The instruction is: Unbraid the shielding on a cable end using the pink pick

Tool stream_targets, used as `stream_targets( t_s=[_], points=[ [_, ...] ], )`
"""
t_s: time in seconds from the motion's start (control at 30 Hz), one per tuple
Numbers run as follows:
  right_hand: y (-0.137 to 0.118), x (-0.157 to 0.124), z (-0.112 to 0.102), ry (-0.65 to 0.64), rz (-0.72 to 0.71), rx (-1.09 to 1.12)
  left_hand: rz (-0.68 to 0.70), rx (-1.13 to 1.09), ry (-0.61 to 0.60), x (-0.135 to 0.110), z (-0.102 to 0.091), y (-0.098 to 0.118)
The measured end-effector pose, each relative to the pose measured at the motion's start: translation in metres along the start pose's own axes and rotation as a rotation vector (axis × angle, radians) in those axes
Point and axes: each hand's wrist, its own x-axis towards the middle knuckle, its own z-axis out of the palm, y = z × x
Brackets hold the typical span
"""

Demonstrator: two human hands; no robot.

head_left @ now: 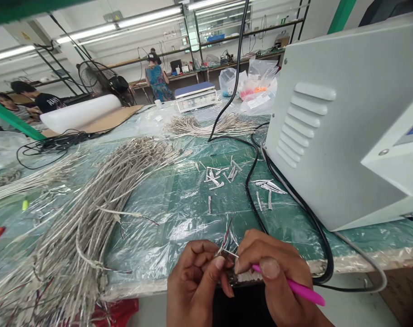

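Observation:
At the near edge of the table, my left hand [203, 270] pinches the stripped end of a cable [221, 250] between thumb and fingers. Fine coloured wires [228, 232], one of them red, stick up from that end. Close beside it, my right hand [277, 268] is closed round a slim tool with a pink handle [305, 291]. A thin pale tip [231, 253] reaches from the right fingers to the wires; whether it belongs to the tool I cannot tell. My fingers hide part of the cable.
A large bundle of braided cables [107, 195] lies to the left on the plastic-covered table [148, 236]. Several silvery scraps [215, 177] lie ahead. A grey machine [329, 136] stands at the right, with a black cord [252, 172] beside it. Farther off, people work at benches.

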Motion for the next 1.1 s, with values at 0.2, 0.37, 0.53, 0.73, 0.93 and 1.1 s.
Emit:
stream_targets(
  t_s=[0.2, 0.37, 0.53, 0.73, 0.93, 1.1],
  points=[
    [-0.0005, -0.0002, 0.0015, 0.048, -0.018, 0.018, 0.016, 0.016, 0.002, 0.0000, -0.0004, -0.0008],
    [0.0004, 0.0014, 0.0033, 0.053, -0.024, 0.016, 0.024, 0.037, 0.018, 0.0001, -0.0003, -0.0008],
    [0.0008, 0.0026, 0.0028, 0.051, -0.012, 0.031, 0.037, 0.035, 0.026, 0.0001, -0.0001, -0.0008],
    [-0.0010, 0.0030, 0.0011, -0.005, -0.015, 0.037, 0.019, 0.052, 0.023, 0.0002, -0.0005, -0.0018],
    [0.0007, -0.0014, 0.0031, 0.096, -0.029, 0.035, -0.018, 0.046, 0.041, -0.0007, -0.0003, -0.0017],
    [0.0021, -0.0006, 0.0033, 0.078, -0.033, 0.028, -0.015, 0.048, 0.039, -0.0005, 0.0000, -0.0010]
  ],
)
